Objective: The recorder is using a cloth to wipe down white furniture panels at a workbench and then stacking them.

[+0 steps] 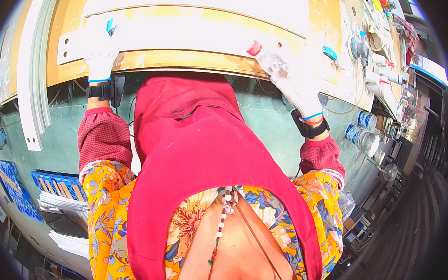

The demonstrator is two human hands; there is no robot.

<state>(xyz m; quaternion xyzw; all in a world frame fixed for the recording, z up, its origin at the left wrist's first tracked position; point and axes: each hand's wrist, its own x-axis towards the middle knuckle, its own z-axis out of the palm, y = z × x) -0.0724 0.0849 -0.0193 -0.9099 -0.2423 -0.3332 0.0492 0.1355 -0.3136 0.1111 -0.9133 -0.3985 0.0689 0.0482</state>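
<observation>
A long white board (178,38) with round holes near its ends lies along the front edge of a dusty tan worktable (189,59). My left hand (100,57), in a white glove with a blue cuff, rests on the board's left part. A small blue piece (109,27) shows at its fingertips; glare washes out the fingers. My right hand (281,71), in a dust-greyed white glove, reaches to the board's front edge near its right end. A red piece (253,48) sits at its tip; whether it is held or worn cannot be made out.
A wide white panel (202,7) lies behind the board. Long white strips (31,84) jut over the table's left edge. To the right are a blue block (330,52) and a round-headed power tool (356,47). Blue-and-white cans (358,133) and blue pallets (14,189) stand on the floor.
</observation>
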